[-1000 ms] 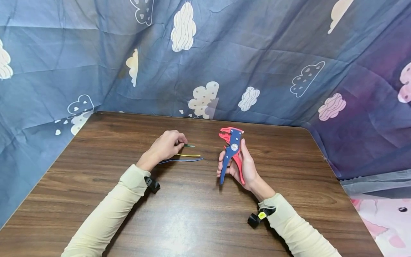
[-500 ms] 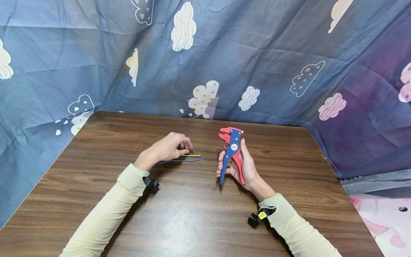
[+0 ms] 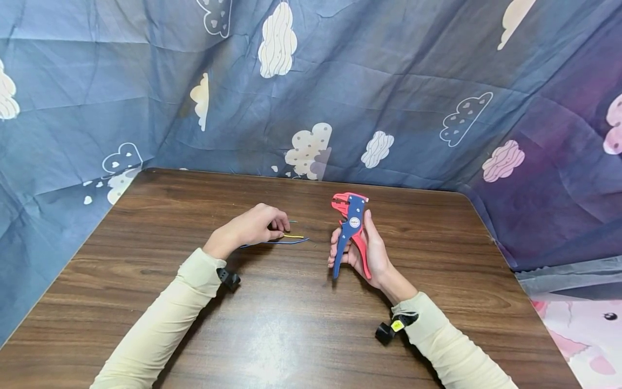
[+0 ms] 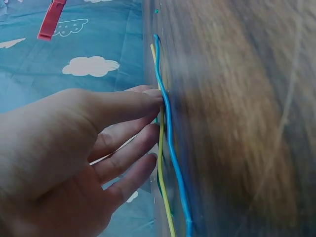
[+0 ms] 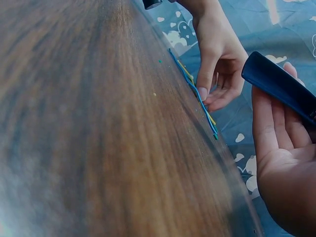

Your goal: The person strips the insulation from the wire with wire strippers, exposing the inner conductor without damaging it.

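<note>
My left hand [image 3: 252, 224] pinches the yellow wire [image 3: 294, 236] between thumb and fingertips, low over the table. Just nearer lies the blue wire [image 3: 286, 242], which runs close beside the thumb in the left wrist view. Beyond the fingers the tip of a green wire [image 3: 293, 221] shows; the hand hides most of it. To the right, my right hand [image 3: 378, 258] holds a red and blue wire stripper [image 3: 353, 221], its head pointing away and its handles spread. One blue handle [image 5: 279, 86] lies across the fingers in the right wrist view.
The brown wooden table [image 3: 311, 313] extends around both arms. At its far edge hangs a blue cloth [image 3: 233, 146] with cloud prints. Small green specks, one of them a bit [image 5: 160, 61], lie on the wood.
My left hand has left the green wire and come slightly nearer and to the right, its fingertips now on the yellow wire. The right hand and wire stripper stay in place.
</note>
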`<state>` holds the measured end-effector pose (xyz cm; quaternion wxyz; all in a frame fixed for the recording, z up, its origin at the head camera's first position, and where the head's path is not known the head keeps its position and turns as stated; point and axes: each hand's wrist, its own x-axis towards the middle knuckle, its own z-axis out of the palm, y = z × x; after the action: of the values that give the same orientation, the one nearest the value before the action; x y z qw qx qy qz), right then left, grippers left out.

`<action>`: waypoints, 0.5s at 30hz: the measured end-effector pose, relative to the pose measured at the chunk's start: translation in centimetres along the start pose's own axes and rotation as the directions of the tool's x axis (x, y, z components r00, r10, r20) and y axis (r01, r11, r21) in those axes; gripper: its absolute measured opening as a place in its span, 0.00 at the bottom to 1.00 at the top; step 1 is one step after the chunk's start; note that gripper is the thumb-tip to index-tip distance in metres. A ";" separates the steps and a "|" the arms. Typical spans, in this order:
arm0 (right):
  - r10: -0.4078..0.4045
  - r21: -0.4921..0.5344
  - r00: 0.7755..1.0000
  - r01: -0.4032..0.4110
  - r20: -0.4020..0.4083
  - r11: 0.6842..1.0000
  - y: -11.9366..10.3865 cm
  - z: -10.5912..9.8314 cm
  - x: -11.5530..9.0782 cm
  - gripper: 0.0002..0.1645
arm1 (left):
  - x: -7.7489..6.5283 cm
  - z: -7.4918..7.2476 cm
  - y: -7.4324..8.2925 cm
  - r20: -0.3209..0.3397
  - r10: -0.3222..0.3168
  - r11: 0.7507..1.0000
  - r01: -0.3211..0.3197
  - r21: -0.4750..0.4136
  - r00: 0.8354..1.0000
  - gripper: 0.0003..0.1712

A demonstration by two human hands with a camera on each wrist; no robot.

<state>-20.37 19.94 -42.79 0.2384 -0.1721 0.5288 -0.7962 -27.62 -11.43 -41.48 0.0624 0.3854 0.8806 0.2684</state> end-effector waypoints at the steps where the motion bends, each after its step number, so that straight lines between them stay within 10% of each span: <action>1: 0.001 -0.001 1.000 -0.001 -0.002 1.000 0.0 0.0 0.0 0.55 | 0.0 0.0 0.0 -0.001 -0.001 1.000 0.001 -0.001 1.000 0.05; 15: 0.000 -0.004 1.000 0.000 0.000 1.000 0.0 -0.3 0.2 0.55 | -0.1 0.2 0.3 0.019 0.014 1.000 -0.015 0.018 1.000 0.06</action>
<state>-20.66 20.05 -42.94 0.2382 -0.1725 0.5302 -0.7952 -27.29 -11.29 -41.51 0.0654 0.3948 0.8797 0.2570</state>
